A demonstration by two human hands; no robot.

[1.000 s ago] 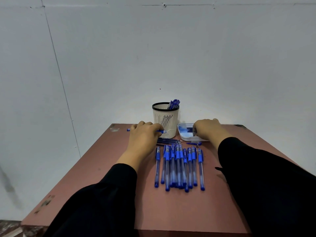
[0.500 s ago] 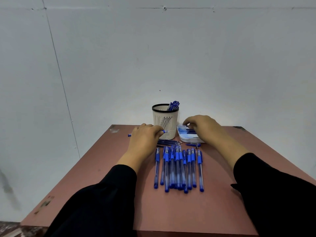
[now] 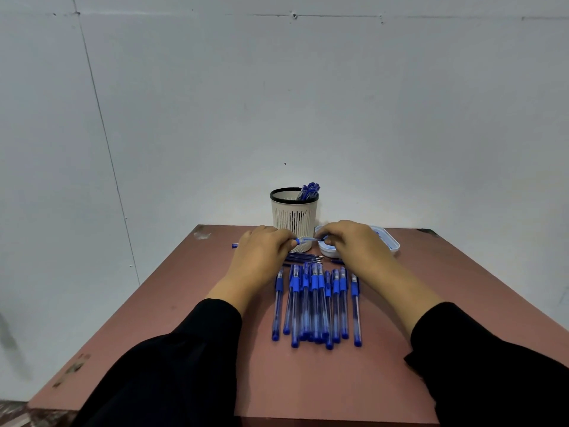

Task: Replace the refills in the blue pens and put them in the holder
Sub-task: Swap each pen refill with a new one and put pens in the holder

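Where the table's (image 3: 191, 318) near edge gives way to two black sleeves, the forearms reach forward and converge at the far side; between them a row of blue pens (image 3: 315, 303) lies side by side on the table, long axes running away from the person; just beyond that row a few thin loose refills (image 3: 303, 258) lie crosswise. Past these, the left hand (image 3: 261, 257) is knuckles-up, fingers curled round the pen in hand (image 3: 303, 241), whose long axis runs left to right; its far tip pokes out to the left of the hand. From the opposite side the right hand (image 3: 357, 246), also palm down, has its fingertips curled at the pen's right end; whether they pinch the pen's end or a refill going into it is too small to tell. What the coming move turns on is that both hands meet along this one crosswise axis, so any push or pull should run straight along it. Just behind the grip stands the slotted holder (image 3: 294, 215), a few finished pens (image 3: 309, 191) leaning inside; it is nearer the left hand. Behind the right hand sits a shallow white tray (image 3: 389, 240), contents mostly hidden.
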